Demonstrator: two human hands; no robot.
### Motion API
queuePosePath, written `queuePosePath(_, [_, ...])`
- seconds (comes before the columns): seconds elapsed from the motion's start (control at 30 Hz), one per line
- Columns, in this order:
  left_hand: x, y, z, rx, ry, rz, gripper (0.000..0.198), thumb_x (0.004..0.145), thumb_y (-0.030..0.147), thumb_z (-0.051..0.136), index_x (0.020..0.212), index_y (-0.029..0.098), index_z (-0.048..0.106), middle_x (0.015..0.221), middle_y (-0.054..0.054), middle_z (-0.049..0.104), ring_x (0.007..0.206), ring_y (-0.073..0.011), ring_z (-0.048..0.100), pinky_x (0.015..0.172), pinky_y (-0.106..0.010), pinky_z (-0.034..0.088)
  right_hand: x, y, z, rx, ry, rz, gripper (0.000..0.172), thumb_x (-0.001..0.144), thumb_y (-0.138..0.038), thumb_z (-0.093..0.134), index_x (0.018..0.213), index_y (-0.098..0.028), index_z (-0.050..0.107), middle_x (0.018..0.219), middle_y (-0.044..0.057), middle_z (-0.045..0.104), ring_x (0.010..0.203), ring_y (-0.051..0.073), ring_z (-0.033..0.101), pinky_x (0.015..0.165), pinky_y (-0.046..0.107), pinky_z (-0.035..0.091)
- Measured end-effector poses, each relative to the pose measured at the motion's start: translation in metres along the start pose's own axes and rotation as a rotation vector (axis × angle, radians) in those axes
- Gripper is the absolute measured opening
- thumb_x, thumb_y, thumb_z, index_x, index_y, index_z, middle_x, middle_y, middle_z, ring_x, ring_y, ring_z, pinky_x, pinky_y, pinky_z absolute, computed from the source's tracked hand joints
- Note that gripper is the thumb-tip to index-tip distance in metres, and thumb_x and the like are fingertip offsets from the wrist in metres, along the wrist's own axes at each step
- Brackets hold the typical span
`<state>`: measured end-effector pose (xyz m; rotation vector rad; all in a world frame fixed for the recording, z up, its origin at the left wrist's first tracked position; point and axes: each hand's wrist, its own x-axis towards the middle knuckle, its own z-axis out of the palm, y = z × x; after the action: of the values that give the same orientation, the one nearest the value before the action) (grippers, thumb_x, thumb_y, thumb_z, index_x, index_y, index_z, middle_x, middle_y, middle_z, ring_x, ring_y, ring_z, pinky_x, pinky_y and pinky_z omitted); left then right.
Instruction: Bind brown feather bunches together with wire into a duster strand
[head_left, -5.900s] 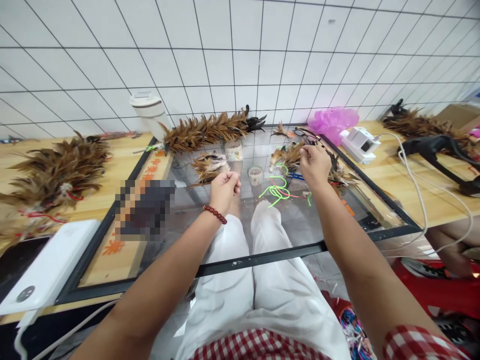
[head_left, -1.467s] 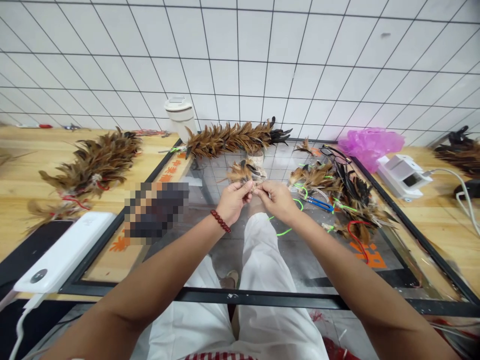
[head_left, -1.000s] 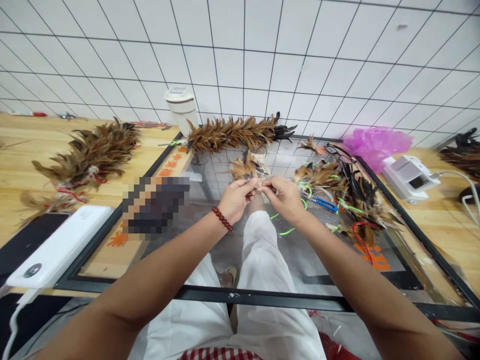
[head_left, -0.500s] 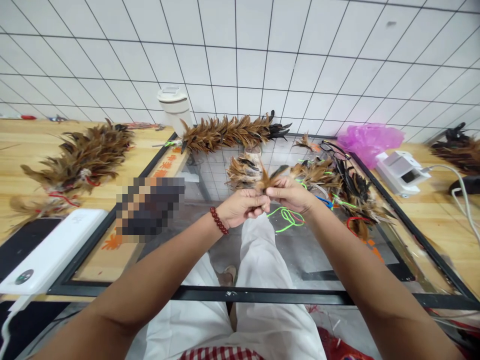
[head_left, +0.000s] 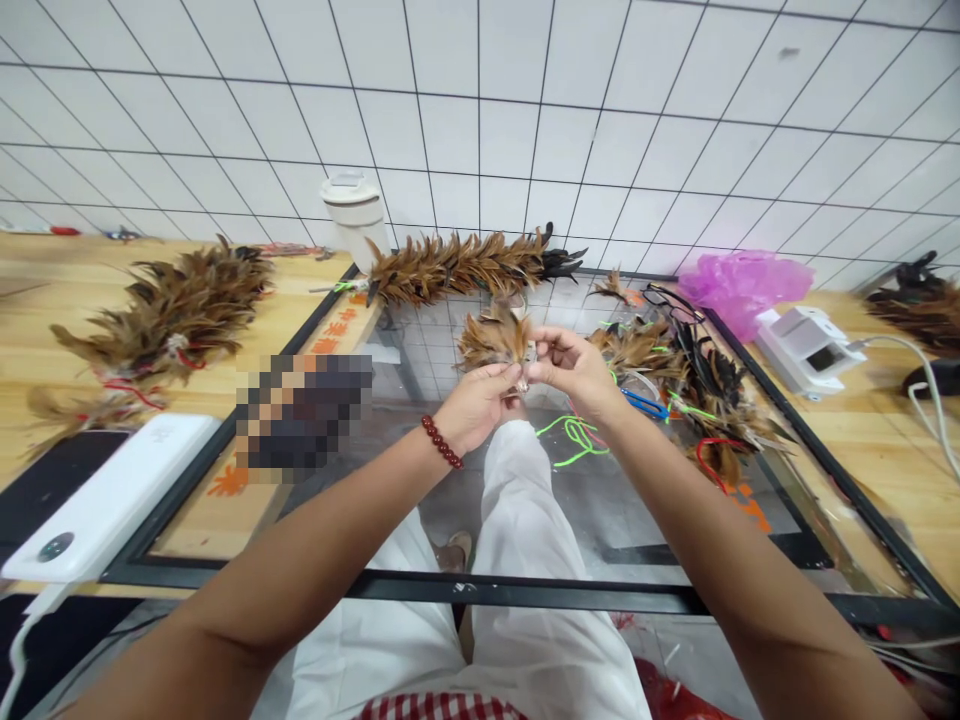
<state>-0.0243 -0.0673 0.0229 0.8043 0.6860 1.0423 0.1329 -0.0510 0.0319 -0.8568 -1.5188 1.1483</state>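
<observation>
Over the glass tabletop (head_left: 450,480), my left hand (head_left: 480,402) pinches a small bunch of brown feathers (head_left: 514,335) by its pale quill ends, between thumb and fingers. The feather tips point up and away from me. From the other side my right hand (head_left: 574,372) meets the bunch, its thumb and fingers closed at the quills; what exactly lies under its fingertips is too small to make out. Directly behind is a pile of loose brown feathers (head_left: 474,345), partly merging with the held bunch.
A long feather strand (head_left: 457,268) lies at the back by a white cup (head_left: 356,220). To the right are more feathers (head_left: 705,375), green cord (head_left: 577,440), a blue tool (head_left: 645,404) and a pink plastic bag (head_left: 742,285). A white power bank (head_left: 112,500) sits left.
The feathers between my hands now stand upright and fanned, with pale quill ends showing. My right hand has shifted slightly left and up, its fingers lifting around the bunch.
</observation>
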Motion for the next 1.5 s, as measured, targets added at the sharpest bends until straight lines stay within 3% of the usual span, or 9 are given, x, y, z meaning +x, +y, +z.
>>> queuePosePath(0.1, [0.001, 0.001, -0.001, -0.051, 0.048, 0.02, 0.02, 0.064, 0.03, 0.077, 0.067, 0.013, 0.068, 0.073, -0.003, 0.063, 0.064, -0.0081, 0.054, 0.06, -0.021, 0.042, -0.001, -0.002, -0.001, -0.202, -0.051, -0.121, 0.065, 0.054, -0.037, 0.085, 0.111, -0.022, 0.058, 0.087, 0.0, 0.05, 0.069, 0.01, 0.045, 0.065, 0.025, 0.042])
queuePosePath(0.23, [0.002, 0.0, -0.001, -0.041, 0.067, 0.046, 0.019, 0.063, 0.029, 0.077, 0.068, 0.012, 0.068, 0.069, -0.002, 0.062, 0.06, -0.0072, 0.051, 0.06, -0.022, 0.042, -0.001, -0.001, 0.002, -0.319, -0.035, -0.164, 0.063, 0.059, -0.041, 0.082, 0.113, -0.021, 0.056, 0.085, 0.0, 0.047, 0.07, 0.011, 0.042, 0.064, 0.025, 0.039])
queuePosePath(0.4, [0.0, 0.0, -0.001, 0.078, 0.087, 0.088, 0.019, 0.062, 0.028, 0.077, 0.065, 0.012, 0.069, 0.067, -0.004, 0.064, 0.061, -0.008, 0.052, 0.058, -0.022, 0.039, 0.001, -0.001, -0.003, 0.012, -0.093, 0.107, 0.055, 0.06, -0.048, 0.079, 0.103, -0.019, 0.061, 0.075, -0.002, 0.049, 0.061, 0.009, 0.044, 0.057, 0.023, 0.038])
queuePosePath(0.57, [-0.003, -0.004, -0.002, 0.276, -0.077, -0.037, 0.022, 0.06, 0.03, 0.079, 0.064, 0.01, 0.072, 0.064, -0.007, 0.065, 0.057, -0.0089, 0.05, 0.058, -0.024, 0.038, -0.001, 0.002, -0.012, 0.25, -0.261, 0.375, 0.037, 0.063, -0.048, 0.076, 0.075, -0.014, 0.065, 0.062, 0.0, 0.059, 0.056, 0.01, 0.052, 0.054, 0.024, 0.043])
queuePosePath(0.8, [-0.004, -0.004, -0.001, 0.194, -0.157, -0.11, 0.032, 0.066, 0.04, 0.076, 0.069, 0.009, 0.068, 0.079, -0.011, 0.069, 0.076, -0.0157, 0.063, 0.069, -0.026, 0.045, 0.002, 0.001, -0.007, 0.083, -0.135, 0.221, 0.031, 0.06, -0.04, 0.079, 0.061, -0.013, 0.064, 0.053, 0.0, 0.06, 0.046, 0.009, 0.051, 0.045, 0.023, 0.041])
queuePosePath(1.0, [-0.003, -0.001, -0.001, 0.108, -0.107, -0.169, 0.025, 0.068, 0.031, 0.076, 0.076, 0.01, 0.067, 0.065, -0.004, 0.064, 0.059, -0.0093, 0.057, 0.061, -0.023, 0.045, 0.004, 0.003, 0.002, -0.014, 0.024, 0.116, 0.03, 0.062, -0.041, 0.077, 0.063, -0.014, 0.065, 0.055, -0.001, 0.058, 0.05, 0.009, 0.05, 0.051, 0.023, 0.041])
queuePosePath(1.2, [0.005, 0.014, -0.005, -0.058, 0.227, 0.231, 0.015, 0.079, 0.026, 0.065, 0.074, 0.013, 0.059, 0.063, 0.001, 0.06, 0.057, -0.0072, 0.057, 0.059, -0.02, 0.045, 0.007, 0.017, -0.001, -0.207, 0.194, 0.05, 0.018, 0.074, -0.033, 0.067, 0.08, -0.016, 0.07, 0.068, 0.0, 0.063, 0.06, 0.01, 0.052, 0.062, 0.024, 0.042])
queuePosePath(1.33, [0.011, 0.021, -0.013, -0.05, 0.454, 0.421, 0.016, 0.084, 0.024, 0.058, 0.071, 0.014, 0.055, 0.057, 0.004, 0.054, 0.047, -0.0046, 0.05, 0.049, -0.017, 0.04, 0.004, 0.028, -0.001, -0.649, 0.072, -0.08, 0.013, 0.078, -0.021, 0.061, 0.083, -0.016, 0.072, 0.08, 0.004, 0.066, 0.073, 0.015, 0.057, 0.07, 0.026, 0.043])
queuePosePath(1.5, [0.012, 0.018, -0.016, -0.032, 0.471, 0.418, 0.014, 0.083, 0.023, 0.059, 0.073, 0.014, 0.056, 0.057, 0.004, 0.055, 0.044, -0.004, 0.048, 0.046, -0.016, 0.037, -0.001, 0.031, 0.007, -1.061, -0.083, -0.101, 0.023, 0.086, -0.021, 0.051, 0.099, -0.019, 0.07, 0.093, 0.008, 0.065, 0.086, 0.019, 0.059, 0.075, 0.028, 0.042])
